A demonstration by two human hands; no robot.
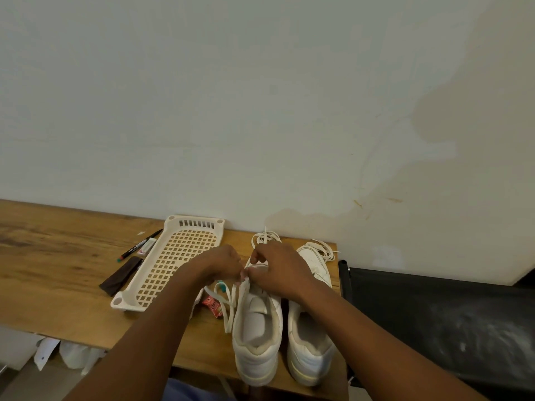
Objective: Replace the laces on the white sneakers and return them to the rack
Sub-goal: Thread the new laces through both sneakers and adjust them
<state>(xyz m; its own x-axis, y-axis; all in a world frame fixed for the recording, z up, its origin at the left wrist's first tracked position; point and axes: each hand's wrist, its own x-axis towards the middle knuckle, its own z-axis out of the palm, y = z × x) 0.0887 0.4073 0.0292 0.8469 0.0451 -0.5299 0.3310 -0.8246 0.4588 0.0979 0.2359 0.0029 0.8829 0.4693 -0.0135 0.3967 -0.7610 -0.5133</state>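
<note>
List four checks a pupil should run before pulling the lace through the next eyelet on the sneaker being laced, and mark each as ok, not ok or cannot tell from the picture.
1. Both hands on the lace: left hand and right hand pinch the lace at the left sneaker. Ok.
2. Lace free to run: its loose loop lies on the table, no knot showing. Ok.
3. Correct eyelet chosen: the hands hide it. Cannot tell.
4. Shoe steady: it stands upright beside the right sneaker, but both heels overhang the table edge. Not ok.
</note>
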